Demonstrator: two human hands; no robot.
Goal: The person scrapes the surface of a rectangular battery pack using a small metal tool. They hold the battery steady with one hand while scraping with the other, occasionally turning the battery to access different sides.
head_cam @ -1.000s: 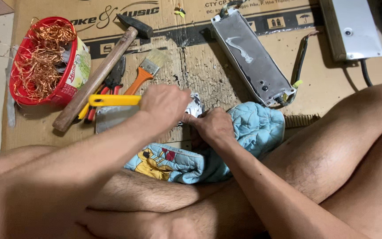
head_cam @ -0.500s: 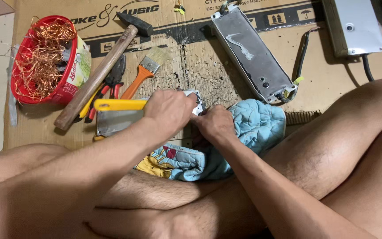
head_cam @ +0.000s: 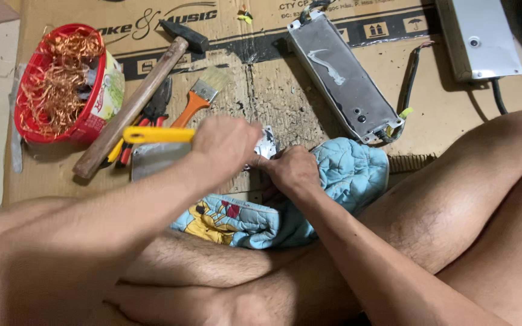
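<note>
Gripped: left hand (head_cam: 225,148) closed on yellow-handled tool (head_cam: 158,134); right hand (head_cam: 291,172) pinching small metal part (head_cam: 267,145) over blue quilted cloth (head_cam: 345,175) | cardboard sheet (head_cam: 273,90), black printed band along its far edge | grey metal case (head_cam: 342,78) | wooden hammer (head_cam: 137,99) | red bowl (head_cam: 61,84) of copper wire | orange-handled brush (head_cam: 197,99)

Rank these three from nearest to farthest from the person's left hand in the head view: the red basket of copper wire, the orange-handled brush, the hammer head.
From the left hand:
1. Orange-handled brush, just above it on the cardboard.
2. Hammer head, farther up, near the top edge.
3. Red basket of copper wire, far off at the left edge.
</note>
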